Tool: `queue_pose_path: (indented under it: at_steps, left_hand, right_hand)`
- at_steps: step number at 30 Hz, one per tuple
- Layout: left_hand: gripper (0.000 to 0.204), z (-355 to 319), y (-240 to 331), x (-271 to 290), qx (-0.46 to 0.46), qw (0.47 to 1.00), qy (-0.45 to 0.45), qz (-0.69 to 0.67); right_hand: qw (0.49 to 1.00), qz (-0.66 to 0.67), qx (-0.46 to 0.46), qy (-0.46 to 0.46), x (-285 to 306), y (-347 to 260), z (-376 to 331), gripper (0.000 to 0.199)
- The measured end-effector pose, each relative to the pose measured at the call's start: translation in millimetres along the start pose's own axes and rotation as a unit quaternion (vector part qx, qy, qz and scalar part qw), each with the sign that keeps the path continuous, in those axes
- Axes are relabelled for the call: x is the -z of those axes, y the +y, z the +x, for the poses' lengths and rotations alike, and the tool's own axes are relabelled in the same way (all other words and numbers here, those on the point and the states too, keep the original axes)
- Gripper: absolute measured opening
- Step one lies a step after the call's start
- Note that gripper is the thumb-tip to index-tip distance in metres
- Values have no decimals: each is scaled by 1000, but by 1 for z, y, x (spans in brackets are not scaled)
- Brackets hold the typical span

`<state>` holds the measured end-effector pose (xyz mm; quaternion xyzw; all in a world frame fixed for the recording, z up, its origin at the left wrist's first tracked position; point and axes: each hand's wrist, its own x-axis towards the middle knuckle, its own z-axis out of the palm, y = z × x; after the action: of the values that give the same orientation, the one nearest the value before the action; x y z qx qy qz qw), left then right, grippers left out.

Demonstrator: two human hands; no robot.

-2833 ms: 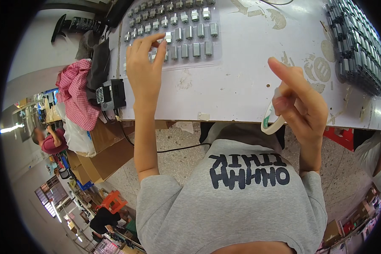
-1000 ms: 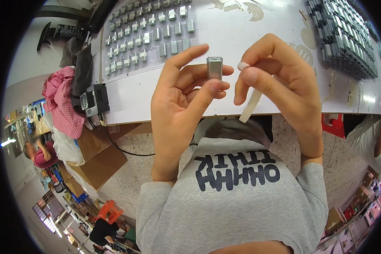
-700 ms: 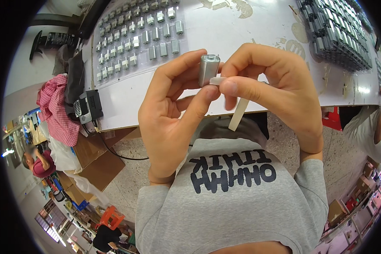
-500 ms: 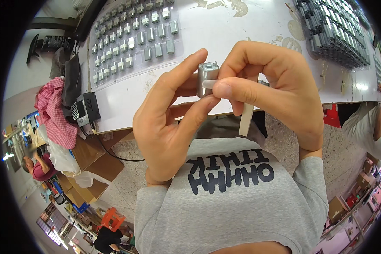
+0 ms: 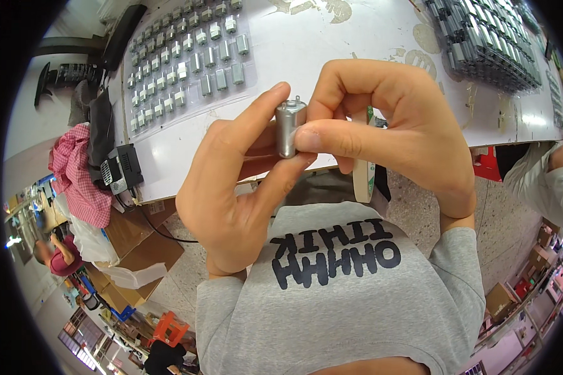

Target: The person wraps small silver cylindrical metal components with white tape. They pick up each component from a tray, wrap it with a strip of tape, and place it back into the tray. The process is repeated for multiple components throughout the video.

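The left hand (image 5: 231, 194) fingers pinch the small silver cylindrical metal motor (image 5: 289, 130) firmly while the right hand (image 5: 394, 131), closed on it, should press the white tape strip (image 5: 301, 129) flat, without wrinkles.

Workshop, white surface (image 5: 331, 47) over speckled floor (image 5: 413, 206).
Cardboard boxes (image 5: 134, 234) below left; red checked cloth (image 5: 75, 169) on the edge; distant clutter, possibly shelving, blurred.

Two hands meet over the table: the left hand (image 5: 238, 194) and the right hand (image 5: 394, 131), with one small silver cylindrical motor (image 5: 289, 128) and one roll of white tape (image 5: 363, 165) between them. On the white table (image 5: 331, 44) lie two groups of motors: one spread in loose rows on a clear sheet (image 5: 184, 59), roughly thirty-five, and one tightly packed batch (image 5: 485, 40) too dense to count. One black device (image 5: 120, 169) sits at the table's edge.
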<state>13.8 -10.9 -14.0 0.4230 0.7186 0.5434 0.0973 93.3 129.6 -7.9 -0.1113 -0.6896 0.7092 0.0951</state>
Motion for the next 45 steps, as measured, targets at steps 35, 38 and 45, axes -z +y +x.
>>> queue_pose_path:
  at_steps: [35,38,45]
  left_hand:
    - [33,5,-39,16,59,962,117,-240]
    - [30,6,-46,27,52,952,237,-190]
    - [28,3,-58,16,57,966,179,-176]
  right_hand:
    - [996,62,45,43,76,37,-23,26]
    - [940,275,112,168,90,49,-40,19]
    - [608,732,237,196,89,45,-96,2]
